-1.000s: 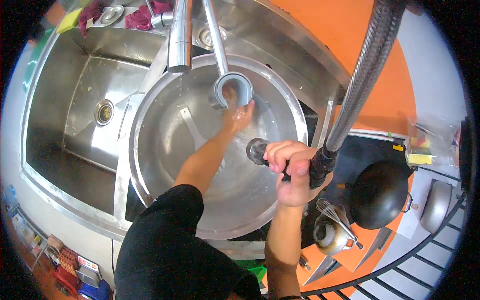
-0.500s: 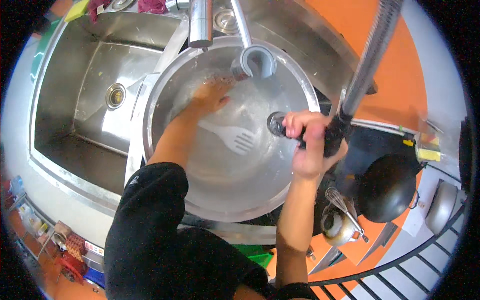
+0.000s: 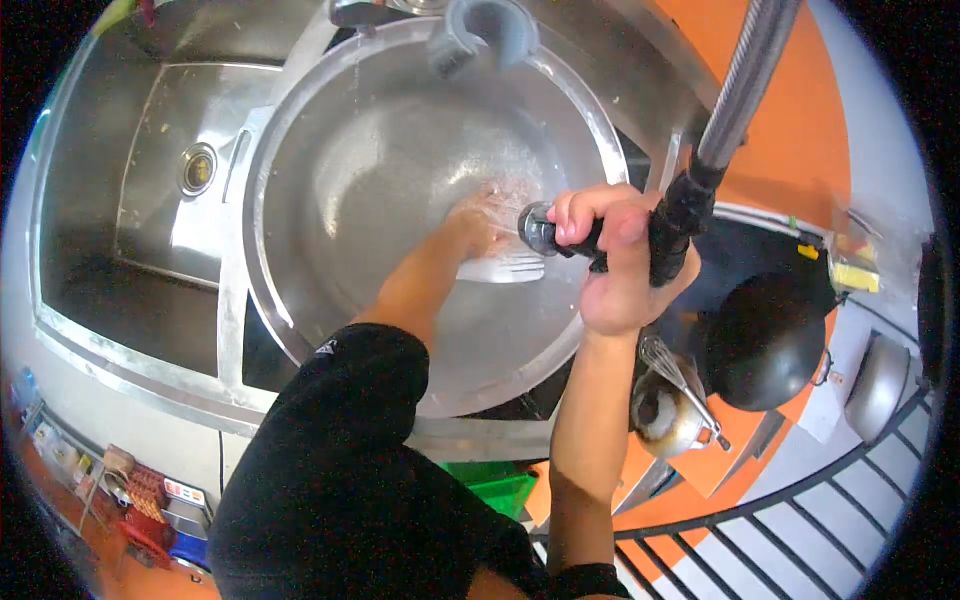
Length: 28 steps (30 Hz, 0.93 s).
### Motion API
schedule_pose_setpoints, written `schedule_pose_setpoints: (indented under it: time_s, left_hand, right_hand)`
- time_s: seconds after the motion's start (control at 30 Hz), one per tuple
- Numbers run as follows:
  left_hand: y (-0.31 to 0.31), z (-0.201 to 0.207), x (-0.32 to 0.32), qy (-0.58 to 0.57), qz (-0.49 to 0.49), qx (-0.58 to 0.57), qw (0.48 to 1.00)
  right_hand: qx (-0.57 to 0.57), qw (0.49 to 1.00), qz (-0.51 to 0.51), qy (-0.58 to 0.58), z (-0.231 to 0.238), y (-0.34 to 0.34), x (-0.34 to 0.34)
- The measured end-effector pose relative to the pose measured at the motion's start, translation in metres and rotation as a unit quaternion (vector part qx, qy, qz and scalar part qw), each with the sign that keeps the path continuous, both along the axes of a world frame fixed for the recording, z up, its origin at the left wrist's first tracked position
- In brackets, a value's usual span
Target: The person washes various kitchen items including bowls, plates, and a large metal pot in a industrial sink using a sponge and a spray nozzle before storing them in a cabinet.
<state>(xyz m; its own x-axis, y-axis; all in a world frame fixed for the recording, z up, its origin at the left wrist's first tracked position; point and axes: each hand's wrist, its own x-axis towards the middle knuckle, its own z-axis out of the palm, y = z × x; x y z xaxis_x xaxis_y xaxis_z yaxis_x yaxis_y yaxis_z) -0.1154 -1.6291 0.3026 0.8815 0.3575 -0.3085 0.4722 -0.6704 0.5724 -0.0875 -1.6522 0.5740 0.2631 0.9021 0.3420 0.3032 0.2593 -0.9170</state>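
Note:
My right hand (image 3: 622, 262) is wrapped round the black grip of a spray nozzle (image 3: 540, 230), which hangs from a braided metal hose (image 3: 752, 85). Water sprays from it leftward onto my left hand (image 3: 482, 222), whose fingers look stretched out, partly blurred by the spray. That hand is low inside a large round metal basin (image 3: 290, 320), with no object visible in its grasp. Right beside it, partly covered by it, lies a white slotted spatula (image 3: 510, 269). Whether the fingers touch the spatula I cannot tell.
A grey hook-shaped holder (image 3: 490, 30) juts over the basin's far rim. On the left is a metal sink (image 3: 165, 235) with a drain. To the right stand a black wok (image 3: 765, 345) and a stained pot (image 3: 660, 415) holding a whisk (image 3: 680, 385). A black railing (image 3: 800, 485) curves at lower right.
My left hand has moved right and nearer, into the spray beside the spatula. My right hand keeps its hold on the nozzle. The view has shifted, so the basin sits higher and further left.

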Motion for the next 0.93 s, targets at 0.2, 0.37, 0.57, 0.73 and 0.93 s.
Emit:
schedule_pose_setpoints:
  time_s: [0.2, 0.37, 0.57, 0.73, 0.93]
  left_hand:
    - [-0.071, -0.058, -0.047, -0.024, -0.306, 0.225, 0.925]
    - [-0.053, -0.117, -0.142, -0.292, -0.263, 0.256, 0.883]
    - [0.094, -0.094, -0.157, -0.132, -0.190, 0.283, 0.931]
    - [0.188, -0.011, -0.127, 0.363, -0.292, 0.491, 0.736]
    - [0.149, 0.041, -0.181, 0.354, -0.080, 0.270, 0.892]
  right_hand:
    - [-0.036, 0.999, -0.011, -0.022, 0.017, 0.001, -0.002]
    - [-0.028, 0.997, 0.016, 0.068, 0.012, 0.006, -0.013]
    - [-0.023, 0.997, -0.001, 0.069, 0.014, 0.005, -0.014]
    - [0.003, 0.999, -0.020, 0.046, 0.010, 0.003, -0.008]
    - [0.031, 0.995, -0.039, 0.082, 0.004, 0.007, -0.004]
